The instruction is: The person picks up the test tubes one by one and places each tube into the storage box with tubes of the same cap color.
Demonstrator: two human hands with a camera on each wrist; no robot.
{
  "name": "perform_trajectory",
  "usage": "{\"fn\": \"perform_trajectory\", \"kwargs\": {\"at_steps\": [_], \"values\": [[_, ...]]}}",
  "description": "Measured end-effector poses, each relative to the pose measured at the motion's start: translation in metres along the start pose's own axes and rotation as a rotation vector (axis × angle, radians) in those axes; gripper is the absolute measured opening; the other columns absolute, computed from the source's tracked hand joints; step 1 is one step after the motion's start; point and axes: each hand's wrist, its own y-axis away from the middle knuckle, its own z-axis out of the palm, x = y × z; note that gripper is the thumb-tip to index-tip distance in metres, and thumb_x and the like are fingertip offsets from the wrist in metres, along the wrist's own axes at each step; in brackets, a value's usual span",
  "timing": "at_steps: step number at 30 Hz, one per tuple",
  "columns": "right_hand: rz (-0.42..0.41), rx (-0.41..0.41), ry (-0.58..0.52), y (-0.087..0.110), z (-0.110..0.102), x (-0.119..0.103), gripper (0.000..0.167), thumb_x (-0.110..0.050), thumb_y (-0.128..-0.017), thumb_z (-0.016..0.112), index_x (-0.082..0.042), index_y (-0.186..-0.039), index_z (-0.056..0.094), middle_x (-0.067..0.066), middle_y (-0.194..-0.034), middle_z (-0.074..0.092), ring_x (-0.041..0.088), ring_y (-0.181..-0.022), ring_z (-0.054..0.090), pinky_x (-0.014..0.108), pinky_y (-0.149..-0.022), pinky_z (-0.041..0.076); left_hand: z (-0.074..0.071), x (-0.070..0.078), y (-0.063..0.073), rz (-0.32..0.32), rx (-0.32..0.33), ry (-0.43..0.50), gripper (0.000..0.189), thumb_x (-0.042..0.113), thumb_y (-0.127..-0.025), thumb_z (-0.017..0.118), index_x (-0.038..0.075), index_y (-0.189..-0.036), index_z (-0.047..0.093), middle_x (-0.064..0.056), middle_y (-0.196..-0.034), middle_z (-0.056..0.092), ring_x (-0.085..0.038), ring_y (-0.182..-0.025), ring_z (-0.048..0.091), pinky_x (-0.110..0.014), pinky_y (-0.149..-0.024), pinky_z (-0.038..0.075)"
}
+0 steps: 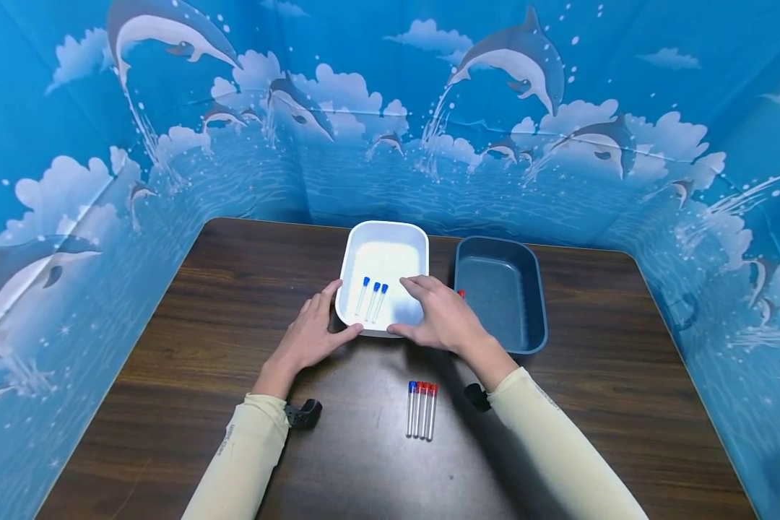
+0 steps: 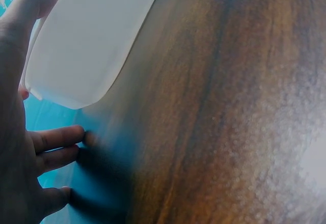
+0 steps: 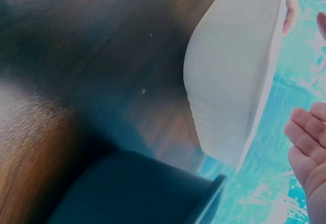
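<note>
A person sits or stands at a dark wood-grain bench, the left hand at the near left corner of a white tray. Its thumb touches the near rim and its forefinger the side, the fingers spread fairly straight rather than curled around it. The right hand hovers over the tray's near right side, thumb and fingers parted widely and holding nothing. Inside the tray, towards the left, lie three blue-capped test tubes. A dark blue-grey tray stands just to the right, a red cap showing by its left wall. Nearer the person, four test tubes lie side by side, the leftmost capped blue, the others red.
</note>
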Motion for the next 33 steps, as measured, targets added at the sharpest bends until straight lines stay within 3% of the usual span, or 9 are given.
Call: {"fn": "perform_trajectory", "kwargs": {"at_steps": [15,21,33], "values": [[-0.022,0.067,-0.034,0.051,-0.006,0.002,0.085,-0.065,-0.078,0.070,-0.012,-0.143,0.053,0.007,-0.140,0.053,0.023,-0.124,0.052,0.044,-0.095,0.047,0.002,0.000,0.000,-0.008,0.007,-0.013,0.103,0.084,-0.077,0.048,0.036,-0.157,0.004,-0.012,-0.140,0.042,-0.027,-0.118,0.041,-0.053,-0.091,0.042],[-0.067,0.094,-0.067,0.071,-0.001,0.002,0.083,-0.064,-0.079,0.070,-0.011,-0.140,0.055,0.007,-0.138,0.055,0.024,-0.125,0.052,0.045,-0.095,0.047,0.003,0.000,-0.001,-0.004,0.015,-0.015,0.103,0.082,-0.078,0.051,0.035,-0.157,0.005,-0.012,-0.139,0.043,-0.027,-0.117,0.041,-0.052,-0.090,0.043],[-0.052,0.050,-0.075,0.105,0.018,-0.001,0.084,-0.067,-0.077,0.071,-0.015,-0.141,0.055,0.002,-0.135,0.057,0.017,-0.119,0.055,0.040,-0.095,0.048,0.004,0.000,-0.001,-0.010,0.012,-0.028,0.104,0.085,-0.077,0.048,0.035,-0.157,0.005,-0.011,-0.141,0.041,-0.027,-0.118,0.042,-0.053,-0.092,0.042]]}}
